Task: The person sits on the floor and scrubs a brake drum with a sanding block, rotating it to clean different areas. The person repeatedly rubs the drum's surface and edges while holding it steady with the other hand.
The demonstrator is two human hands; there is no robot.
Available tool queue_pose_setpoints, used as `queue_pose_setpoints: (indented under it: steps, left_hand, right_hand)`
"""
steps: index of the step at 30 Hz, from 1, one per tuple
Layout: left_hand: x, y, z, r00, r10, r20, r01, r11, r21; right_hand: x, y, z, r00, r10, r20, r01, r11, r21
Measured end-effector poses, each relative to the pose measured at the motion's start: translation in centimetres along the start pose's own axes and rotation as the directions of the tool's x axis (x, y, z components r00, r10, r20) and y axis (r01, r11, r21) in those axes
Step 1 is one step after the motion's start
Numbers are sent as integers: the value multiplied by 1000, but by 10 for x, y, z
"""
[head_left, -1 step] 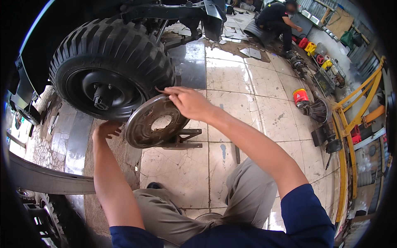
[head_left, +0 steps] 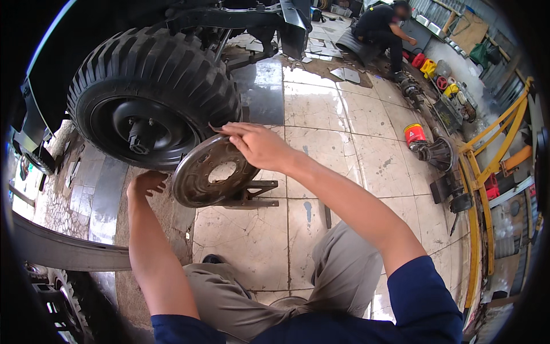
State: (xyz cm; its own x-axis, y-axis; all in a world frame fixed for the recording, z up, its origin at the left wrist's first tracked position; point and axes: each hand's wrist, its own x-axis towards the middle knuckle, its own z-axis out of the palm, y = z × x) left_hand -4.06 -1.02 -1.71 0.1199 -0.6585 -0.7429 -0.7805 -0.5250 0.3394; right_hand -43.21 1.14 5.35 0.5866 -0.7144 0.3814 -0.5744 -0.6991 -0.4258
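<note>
A round, worn brown metal plate with a hole in its centre [head_left: 192, 182] stands tilted in front of me. It looks like a brake backing plate. On its upper rim lies my right hand [head_left: 258, 146], closed, with a thin reddish-brown strip [head_left: 214, 127] poking out past the fingertips and pressed against the rim. My left hand [head_left: 148, 182] hovers beside the plate's left edge, fingers apart and nothing visible in them. Behind the plate, a metal bracket [head_left: 258, 192] juts out to the right; how the two join is hidden.
A vehicle's big treaded tyre [head_left: 154, 60] stands just beyond the plate. At the right are a red tin [head_left: 415, 133], greasy axle parts [head_left: 438, 153] and a yellow metal frame [head_left: 474, 229]. Another person [head_left: 381, 28] sits at the far right.
My right hand has slid slightly left along the plate's rim with the strip. The whole view has shifted a little; my left hand looks much the same.
</note>
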Motion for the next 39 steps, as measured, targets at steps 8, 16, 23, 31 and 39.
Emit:
queue_pose_setpoints:
  steps: [8, 16, 23, 31, 39]
  left_hand:
    - [-2, -13, -3, 998, 58, 26, -55, 993, -101]
    - [3, -6, 2, 994, 103, 47, -97, 989, -110]
    - [-5, -15, 2, 997, 75, 25, -72, 993, -94]
    - [-8, -11, -4, 997, 69, 23, -67, 994, -87]
    - [-5, -18, -4, 991, 130, 12, -127, 982, -137]
  right_hand:
    - [-1, 14, -5, 955, 273, 116, -250, 951, -182]
    - [-10, 39, -2, 974, 216, 73, -201, 964, -173]
    - [-5, 10, -12, 999, 43, 0, -43, 995, -86]
    - [-9, 6, -2, 1000, 5, 0, -5, 987, -161]
    - [-7, 5, 4, 991, 120, 56, -107, 976, -192]
